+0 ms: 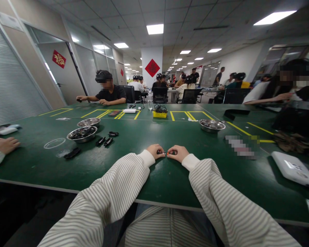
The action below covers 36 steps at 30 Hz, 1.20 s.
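Note:
Both my hands are close together over the middle of the green table (134, 171), fingertips nearly meeting. My left hand (155, 151) is closed around a small black piece (160, 152) with a shiny end that points right. Opposite it, my right hand (179, 153) pinches another small dark piece (173, 152) with an orange tip. A narrow gap shows between the two pieces. My fingers hide much of both, so their kind cannot be made out. Several black plastic parts (108, 141) lie on the table to the left of my hands.
A metal bowl (71, 136) full of dark parts stands at left, another bowl (78, 123) behind it. At right are a third bowl (211, 129) and a white device (295, 168). A yellow tray (159, 115) holds black cable. A co-worker's hand (5, 145) rests at far left.

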Each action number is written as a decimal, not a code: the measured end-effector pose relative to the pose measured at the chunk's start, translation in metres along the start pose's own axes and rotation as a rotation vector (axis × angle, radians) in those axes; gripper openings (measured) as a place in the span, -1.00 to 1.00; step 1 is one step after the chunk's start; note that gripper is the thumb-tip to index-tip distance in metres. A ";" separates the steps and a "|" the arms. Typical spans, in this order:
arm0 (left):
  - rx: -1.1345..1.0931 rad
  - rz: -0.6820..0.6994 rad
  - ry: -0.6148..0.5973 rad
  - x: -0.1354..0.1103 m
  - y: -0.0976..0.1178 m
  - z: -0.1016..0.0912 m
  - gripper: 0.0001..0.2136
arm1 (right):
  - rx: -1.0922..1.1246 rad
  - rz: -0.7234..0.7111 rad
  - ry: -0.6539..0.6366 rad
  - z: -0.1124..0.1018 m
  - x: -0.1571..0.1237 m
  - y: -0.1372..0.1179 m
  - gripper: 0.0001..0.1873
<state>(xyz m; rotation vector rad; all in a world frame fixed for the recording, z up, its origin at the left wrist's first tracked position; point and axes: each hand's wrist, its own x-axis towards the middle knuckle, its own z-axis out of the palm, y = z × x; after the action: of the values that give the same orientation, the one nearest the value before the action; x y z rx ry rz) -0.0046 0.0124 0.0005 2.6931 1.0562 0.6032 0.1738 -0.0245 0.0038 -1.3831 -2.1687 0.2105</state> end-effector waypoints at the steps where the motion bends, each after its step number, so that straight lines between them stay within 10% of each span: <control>1: -0.009 0.002 -0.003 0.000 0.001 0.001 -0.78 | -0.002 -0.002 -0.001 0.000 0.000 -0.001 -0.76; 36: -0.025 0.030 0.031 -0.001 0.008 0.005 -0.78 | 0.345 0.070 0.027 0.007 0.003 0.003 -0.83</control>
<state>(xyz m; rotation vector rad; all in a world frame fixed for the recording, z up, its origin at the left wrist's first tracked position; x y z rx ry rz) 0.0018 0.0053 -0.0021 2.6914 1.0107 0.6604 0.1715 -0.0191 -0.0016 -1.2543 -1.9508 0.5607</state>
